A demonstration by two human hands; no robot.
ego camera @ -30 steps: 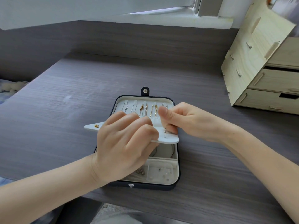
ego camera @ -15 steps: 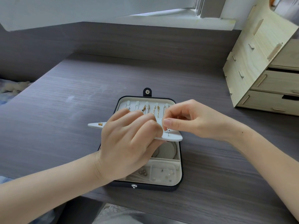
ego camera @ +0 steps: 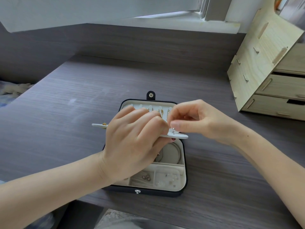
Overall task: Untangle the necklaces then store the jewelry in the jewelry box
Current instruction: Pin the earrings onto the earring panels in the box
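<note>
step: likely storing earrings | my left hand [ego camera: 132, 146] grips white padded earring panel [ego camera: 180, 136] above open navy jewelry box [ego camera: 165, 193] | my right hand [ego camera: 198, 119] at small silver stud [ego camera: 173, 130], cannot tell if pinched | next: seat post squarely

Matt wood-grain desk [ego camera: 66, 123] — pale raw plywood drawers [ego camera: 270, 76].

A grey wood-grain tabletop [ego camera: 82, 100] fills most of the frame, with a matching grey back panel [ego camera: 132, 42] behind it. At the right stands a pale plywood drawer unit [ego camera: 270, 68], its upper drawer slightly ajar. A white window sill [ego camera: 181, 22] runs along the top. Bedding [ego camera: 9, 93] shows at the left edge.
</note>
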